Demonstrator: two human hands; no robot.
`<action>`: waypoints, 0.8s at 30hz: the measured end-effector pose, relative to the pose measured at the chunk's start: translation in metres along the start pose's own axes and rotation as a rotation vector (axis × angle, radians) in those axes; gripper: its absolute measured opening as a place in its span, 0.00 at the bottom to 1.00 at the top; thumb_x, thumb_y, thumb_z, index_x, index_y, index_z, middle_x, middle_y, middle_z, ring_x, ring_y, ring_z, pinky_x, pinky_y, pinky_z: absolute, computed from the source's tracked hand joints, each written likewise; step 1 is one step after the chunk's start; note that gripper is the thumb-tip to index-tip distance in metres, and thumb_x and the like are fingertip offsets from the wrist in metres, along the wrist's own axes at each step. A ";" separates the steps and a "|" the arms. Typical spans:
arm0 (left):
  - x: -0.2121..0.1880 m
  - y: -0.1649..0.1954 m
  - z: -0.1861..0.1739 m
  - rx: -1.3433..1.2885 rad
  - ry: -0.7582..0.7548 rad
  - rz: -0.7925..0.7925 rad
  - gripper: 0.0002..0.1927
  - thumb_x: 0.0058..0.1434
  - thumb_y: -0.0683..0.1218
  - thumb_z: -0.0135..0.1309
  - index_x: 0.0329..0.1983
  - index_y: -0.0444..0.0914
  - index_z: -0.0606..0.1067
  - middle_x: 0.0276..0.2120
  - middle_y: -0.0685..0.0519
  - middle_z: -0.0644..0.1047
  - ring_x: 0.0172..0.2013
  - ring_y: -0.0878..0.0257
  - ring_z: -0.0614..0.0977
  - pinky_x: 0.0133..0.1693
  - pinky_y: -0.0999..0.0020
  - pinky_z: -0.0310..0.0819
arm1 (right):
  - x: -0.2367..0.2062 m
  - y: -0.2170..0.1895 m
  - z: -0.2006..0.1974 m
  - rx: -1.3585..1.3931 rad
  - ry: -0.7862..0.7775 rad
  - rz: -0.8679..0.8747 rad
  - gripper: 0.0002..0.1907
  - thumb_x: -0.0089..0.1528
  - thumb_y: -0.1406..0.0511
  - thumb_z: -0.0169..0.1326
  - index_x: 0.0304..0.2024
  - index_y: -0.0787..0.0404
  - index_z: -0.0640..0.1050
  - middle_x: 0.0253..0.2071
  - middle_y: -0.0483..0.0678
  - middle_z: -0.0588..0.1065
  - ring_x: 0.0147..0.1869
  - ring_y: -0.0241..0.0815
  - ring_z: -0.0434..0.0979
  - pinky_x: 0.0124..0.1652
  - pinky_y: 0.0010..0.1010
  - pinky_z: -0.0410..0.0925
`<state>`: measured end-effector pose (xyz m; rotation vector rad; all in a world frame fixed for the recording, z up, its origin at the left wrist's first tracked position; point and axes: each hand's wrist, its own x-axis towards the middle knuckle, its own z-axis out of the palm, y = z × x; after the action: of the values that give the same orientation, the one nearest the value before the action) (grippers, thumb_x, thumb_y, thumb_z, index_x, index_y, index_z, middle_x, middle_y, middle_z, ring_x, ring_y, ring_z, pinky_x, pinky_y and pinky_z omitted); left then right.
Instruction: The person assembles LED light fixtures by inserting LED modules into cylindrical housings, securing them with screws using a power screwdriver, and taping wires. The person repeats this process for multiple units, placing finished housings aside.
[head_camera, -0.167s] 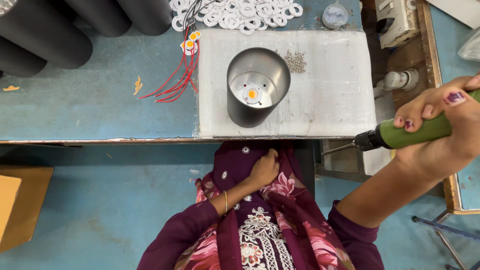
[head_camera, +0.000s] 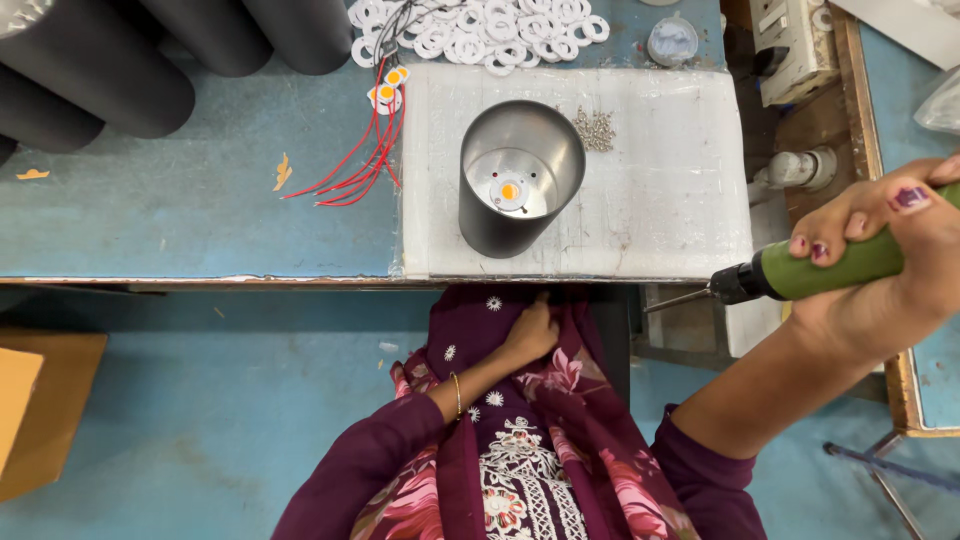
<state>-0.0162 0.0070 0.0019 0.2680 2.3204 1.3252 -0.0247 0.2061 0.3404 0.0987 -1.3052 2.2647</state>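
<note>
Now, little changed from a moment back. Right hand (head_camera: 890, 250) wrapped tight round green electric screwdriver (head_camera: 800, 272), well right of the dark metal cylinder housing (head_camera: 520, 180), bit aimed left past the white pad (head_camera: 660, 200) edge; grip seemingly a touch higher than before. Left hand (head_camera: 530, 330) below the housing, under the bench edge, fingers curled against maroon clothing, nothing visibly held; same spot as earlier. Housing upright on pad, open end up, LED chip (head_camera: 509, 190) at bottom. Small screws (head_camera: 595, 128) just right of housing; red wires (head_camera: 360, 160) to its left; white rings (head_camera: 480, 30) above.
</note>
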 end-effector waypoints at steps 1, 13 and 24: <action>-0.001 0.002 -0.002 0.030 -0.002 0.114 0.19 0.55 0.39 0.55 0.49 0.28 0.69 0.47 0.28 0.75 0.51 0.34 0.76 0.52 0.47 0.72 | 0.000 0.000 -0.001 0.000 -0.006 -0.002 0.07 0.74 0.72 0.47 0.54 0.65 0.66 0.27 0.50 0.60 0.24 0.43 0.59 0.28 0.34 0.60; -0.104 0.072 -0.077 0.078 -0.545 0.469 0.14 0.64 0.46 0.50 0.50 0.44 0.80 0.36 0.45 0.82 0.37 0.45 0.84 0.41 0.51 0.77 | -0.001 0.002 -0.022 -0.058 -0.038 -0.004 0.05 0.74 0.72 0.48 0.50 0.65 0.66 0.27 0.50 0.61 0.23 0.43 0.59 0.27 0.33 0.60; -0.068 0.048 -0.100 0.508 0.419 0.407 0.23 0.56 0.51 0.52 0.53 0.39 0.81 0.40 0.39 0.81 0.39 0.45 0.82 0.42 0.48 0.72 | 0.002 0.004 -0.018 -0.060 -0.049 -0.002 0.05 0.74 0.72 0.49 0.48 0.65 0.65 0.27 0.51 0.62 0.21 0.42 0.60 0.27 0.33 0.61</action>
<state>-0.0060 -0.0709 0.1058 0.7126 3.0696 0.9997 -0.0248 0.2201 0.3282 0.1344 -1.3966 2.2323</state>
